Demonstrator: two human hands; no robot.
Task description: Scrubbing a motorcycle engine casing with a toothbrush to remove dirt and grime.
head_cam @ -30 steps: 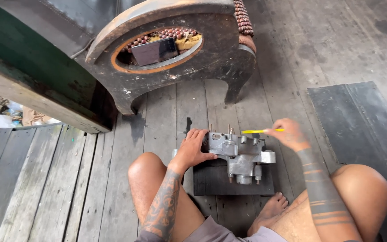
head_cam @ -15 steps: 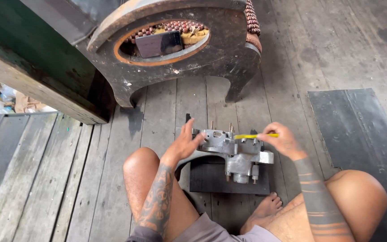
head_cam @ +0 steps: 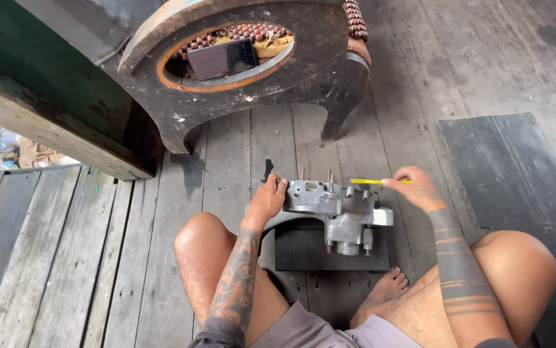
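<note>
A grey cast-metal engine part (head_cam: 339, 209) with short studs sticking up rests on a dark flat pad (head_cam: 304, 251) on the wooden floor, between my knees. My left hand (head_cam: 267, 200) grips the part's left end. My right hand (head_cam: 416, 187) is to the right of the part and holds a thin yellow stick-like tool (head_cam: 371, 182) that points left over the part's top edge.
A dark, worn wooden chair base (head_cam: 258, 84) with a round opening stands just beyond the part; a phone (head_cam: 221, 58) and beads lie in it. A dark mat (head_cam: 523, 180) lies at the right. My bare foot (head_cam: 381, 293) rests below the pad.
The view has shifted slightly. My right hand with the yellow tool has stayed near the part's upper right, and my left hand has kept hold of the left end.
</note>
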